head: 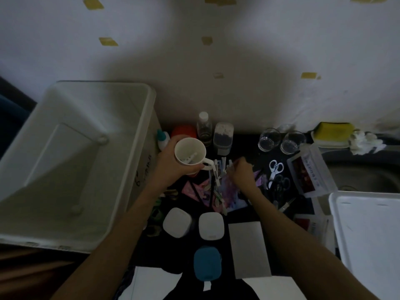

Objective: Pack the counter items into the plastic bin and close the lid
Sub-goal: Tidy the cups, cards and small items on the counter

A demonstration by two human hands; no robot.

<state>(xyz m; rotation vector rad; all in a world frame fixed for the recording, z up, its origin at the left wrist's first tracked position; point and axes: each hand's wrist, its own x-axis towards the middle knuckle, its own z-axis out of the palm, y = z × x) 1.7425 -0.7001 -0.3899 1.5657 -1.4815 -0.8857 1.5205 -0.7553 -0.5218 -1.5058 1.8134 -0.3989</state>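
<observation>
The big translucent white plastic bin [149, 118] stands open at the left with nothing inside it. Its white lid [368, 230] lies at the right. My left hand [171, 163] grips a white mug [190, 153] above the dark counter; a small white piece lies in the mug. My right hand [240, 172] reaches down into a heap of white clips and thin sticks [217, 180] and pinches some of them. Under the heap lie pink and purple sheets [229, 191].
At the back stand a clear bottle [204, 127], a lidded jar [223, 137], an orange object [184, 131], a glue bottle [163, 140] and two glasses [269, 139]. Scissors [276, 169], a clear packet [311, 172], two white square boxes [211, 226], a blue pouch [207, 263], a grey card [249, 247].
</observation>
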